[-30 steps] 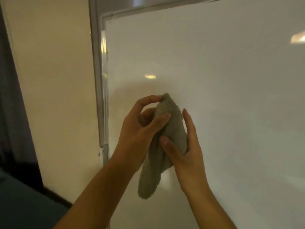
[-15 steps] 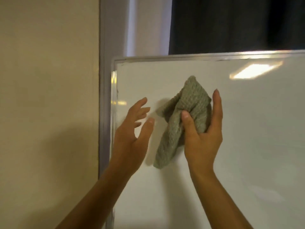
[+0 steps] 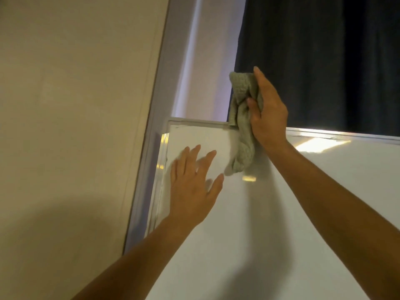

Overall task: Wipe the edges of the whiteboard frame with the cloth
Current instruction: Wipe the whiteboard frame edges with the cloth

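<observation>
A grey-green waffle cloth (image 3: 242,126) is bunched in my right hand (image 3: 267,111), which holds it at the top edge of the whiteboard's silver frame (image 3: 194,122), a little right of the top left corner. Part of the cloth hangs down over the white board surface (image 3: 281,213). My left hand (image 3: 192,187) is spread flat with fingers apart on the board near the left frame edge (image 3: 161,176), holding nothing.
A beige wall (image 3: 75,126) lies to the left of the board. A pale vertical trim strip (image 3: 190,72) runs behind the top left corner. A dark curtain (image 3: 324,61) hangs above and behind the board's top edge.
My right hand has carried the cloth up from the board's face to the top frame edge. My left hand let go of the cloth and now rests flat on the board. The view tilted upward.
</observation>
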### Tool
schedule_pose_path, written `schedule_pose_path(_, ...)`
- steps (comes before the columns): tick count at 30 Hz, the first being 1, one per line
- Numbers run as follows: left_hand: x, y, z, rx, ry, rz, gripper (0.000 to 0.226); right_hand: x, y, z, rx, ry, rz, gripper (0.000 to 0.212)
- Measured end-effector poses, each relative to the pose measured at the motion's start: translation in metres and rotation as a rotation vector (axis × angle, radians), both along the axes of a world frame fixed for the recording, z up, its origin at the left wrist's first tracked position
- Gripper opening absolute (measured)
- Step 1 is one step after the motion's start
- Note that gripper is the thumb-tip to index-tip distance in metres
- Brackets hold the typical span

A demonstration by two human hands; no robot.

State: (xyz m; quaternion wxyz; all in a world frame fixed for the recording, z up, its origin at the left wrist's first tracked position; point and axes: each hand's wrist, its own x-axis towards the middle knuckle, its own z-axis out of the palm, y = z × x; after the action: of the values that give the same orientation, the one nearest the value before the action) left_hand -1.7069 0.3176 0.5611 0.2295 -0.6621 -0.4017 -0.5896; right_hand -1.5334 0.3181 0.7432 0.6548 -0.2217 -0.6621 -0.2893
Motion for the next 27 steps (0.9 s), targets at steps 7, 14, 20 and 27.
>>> schedule_pose_path(7,0.002,0.041,-0.005,0.115,0.106,0.259,0.072,-0.029,0.009,0.059,-0.124,-0.372,-0.173,0.056)
schedule_pose_path(14,0.003,0.053,-0.013,0.202,0.121,0.295,0.057,-0.069,0.021,0.062,-0.592,-0.575,0.012,0.045)
schedule_pose_path(20,0.004,0.057,-0.01,0.233,0.121,0.306,0.056,-0.093,0.02,0.068,-0.744,-0.67,-0.078,0.053)
schedule_pose_path(27,0.002,0.06,-0.01,0.237,0.112,0.314,0.055,-0.11,0.032,0.066,-0.74,-0.611,0.069,0.039)
